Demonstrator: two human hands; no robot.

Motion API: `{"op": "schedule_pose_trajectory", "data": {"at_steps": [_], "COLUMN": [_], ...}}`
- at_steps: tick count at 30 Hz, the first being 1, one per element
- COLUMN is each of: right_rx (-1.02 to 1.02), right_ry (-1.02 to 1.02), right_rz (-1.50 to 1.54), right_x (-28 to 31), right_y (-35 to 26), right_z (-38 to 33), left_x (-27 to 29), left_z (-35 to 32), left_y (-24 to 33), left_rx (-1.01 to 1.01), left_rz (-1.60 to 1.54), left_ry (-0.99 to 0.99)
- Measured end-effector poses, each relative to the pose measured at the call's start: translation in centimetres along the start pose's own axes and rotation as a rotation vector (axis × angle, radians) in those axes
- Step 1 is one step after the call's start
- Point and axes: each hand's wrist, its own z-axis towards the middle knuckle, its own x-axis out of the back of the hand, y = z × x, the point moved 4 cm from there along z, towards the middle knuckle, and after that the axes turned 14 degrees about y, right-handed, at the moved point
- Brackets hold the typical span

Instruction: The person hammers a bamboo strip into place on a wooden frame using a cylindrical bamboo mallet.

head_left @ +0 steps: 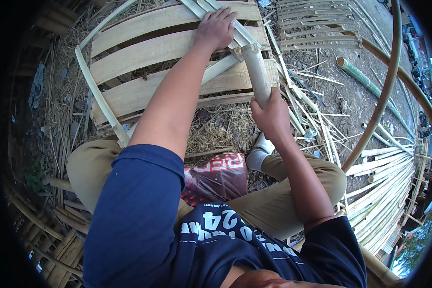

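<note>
Split bamboo strips (247, 38) lie slantwise over a slatted wooden panel (144, 53) at the top middle. My left hand (216, 30) is closed over these strips from above, its fingers lying across them. In my right hand (272, 117) is a short, thick bamboo piece (257, 72), gripped round its lower end. The upper end of that piece meets the strips' near end, just right of my left hand. Part of the strips is hidden under my left hand.
Loose bamboo slivers (317, 110) litter the ground on the right. A bent bamboo pole (386, 91) curves up there, with a green bamboo pole (369, 86) behind it. Many split lengths (381, 197) are laid out at the right. A bent strip (98, 96) borders the panel's left side.
</note>
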Motion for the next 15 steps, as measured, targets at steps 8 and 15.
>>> {"op": "schedule_pose_trajectory", "data": {"at_steps": [8,15], "right_rx": [-0.060,0.040], "right_ry": [0.173,0.053], "right_rz": [0.231,-0.003], "right_x": [2.2,1.5], "right_y": [-0.5,-1.9], "right_z": [0.4,0.4], "left_x": [0.1,0.2], "left_z": [-0.4,0.2], "left_y": [-0.4,-0.5], "left_rx": [0.029,0.030], "left_rz": [0.048,0.027], "left_ry": [-0.074,-0.014]}}
